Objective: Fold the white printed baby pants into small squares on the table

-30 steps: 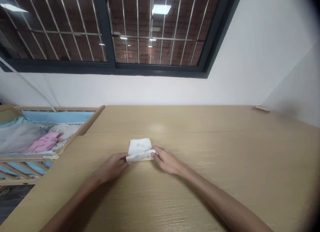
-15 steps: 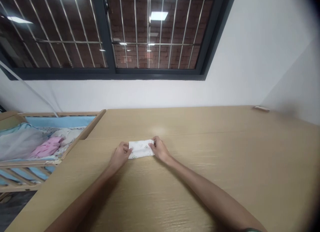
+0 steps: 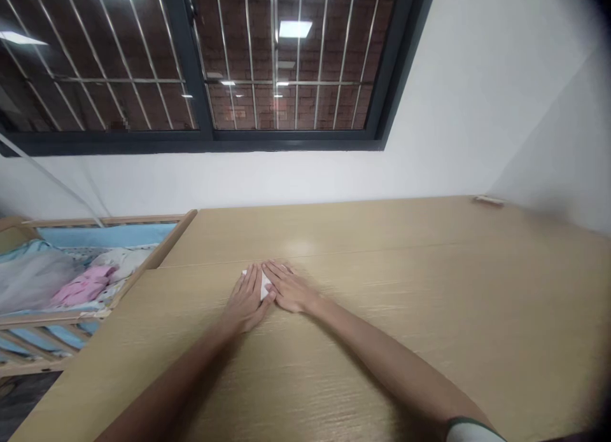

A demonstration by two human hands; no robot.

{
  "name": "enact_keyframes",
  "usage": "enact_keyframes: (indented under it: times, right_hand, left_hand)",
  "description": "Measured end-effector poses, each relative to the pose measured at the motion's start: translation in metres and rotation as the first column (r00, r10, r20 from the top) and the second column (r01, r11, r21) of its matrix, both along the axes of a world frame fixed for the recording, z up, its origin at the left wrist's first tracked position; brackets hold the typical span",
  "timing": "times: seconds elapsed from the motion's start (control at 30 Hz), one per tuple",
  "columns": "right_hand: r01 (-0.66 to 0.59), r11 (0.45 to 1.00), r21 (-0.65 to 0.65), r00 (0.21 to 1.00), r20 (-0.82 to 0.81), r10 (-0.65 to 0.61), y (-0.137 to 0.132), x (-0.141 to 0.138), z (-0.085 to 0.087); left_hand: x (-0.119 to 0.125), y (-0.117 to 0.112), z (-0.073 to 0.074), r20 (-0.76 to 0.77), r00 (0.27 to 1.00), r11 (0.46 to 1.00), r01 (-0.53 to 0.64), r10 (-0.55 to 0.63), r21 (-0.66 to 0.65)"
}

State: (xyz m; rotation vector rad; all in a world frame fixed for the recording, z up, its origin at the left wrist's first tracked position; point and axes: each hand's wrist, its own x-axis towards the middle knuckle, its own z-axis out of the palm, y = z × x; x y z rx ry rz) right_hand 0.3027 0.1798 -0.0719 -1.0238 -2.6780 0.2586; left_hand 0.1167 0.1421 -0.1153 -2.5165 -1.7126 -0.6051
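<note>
A small folded white cloth (image 3: 264, 287) with a faint print lies on the light wooden tabletop (image 3: 363, 327), mostly hidden under both hands. My left hand (image 3: 247, 302) rests flat on its left part, fingers stretched out and pointing away from me. From the right, my right hand (image 3: 287, 289) lies flat over the other part, its fingers extended toward the upper left. The two hands nearly meet, and a white patch of the cloth shows between them.
To the left stands a wooden crib (image 3: 165, 245) with blue lining, a pink cloth (image 3: 84, 285) and pale bedding inside. Behind the tabletop are a white wall and a barred window (image 3: 291, 140). A small pale object (image 3: 487, 201) lies at the far right corner.
Earlier both hands pinched the cloth at its two ends. Now they have moved inward and lie flat over it, covering most of it. The view has shifted slightly.
</note>
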Motion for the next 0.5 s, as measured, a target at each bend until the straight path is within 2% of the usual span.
enact_keyframes:
  times: [0.1,0.23,0.33,0.43,0.5]
  right_hand:
    - [0.024,0.998,-0.055,1.0,0.014,-0.023,0.002,0.013,0.001]
    - [0.058,0.994,-0.093,0.998,0.016,-0.057,0.001,0.027,0.002]
    - [0.02,1.0,0.001,1.0,-0.004,-0.02,-0.002,0.031,0.002]
    - [-0.079,0.989,0.129,0.996,-0.034,0.083,-0.006,0.032,0.003]
    - [-0.11,0.983,0.145,0.992,-0.046,0.117,-0.007,0.033,0.003]
  left_hand:
    - [-0.013,0.003,-0.009,-0.073,0.997,1.0,-0.021,0.021,0.0]
    - [-0.028,0.0,-0.013,-0.106,0.993,0.999,-0.05,0.049,-0.002]
    - [-0.033,-0.006,-0.009,-0.124,0.992,0.997,-0.02,0.029,0.073]
    - [-0.032,-0.013,0.0,-0.168,0.984,0.982,0.083,-0.054,0.171]
    - [-0.03,-0.016,0.006,-0.181,0.979,0.976,0.13,-0.098,0.176]
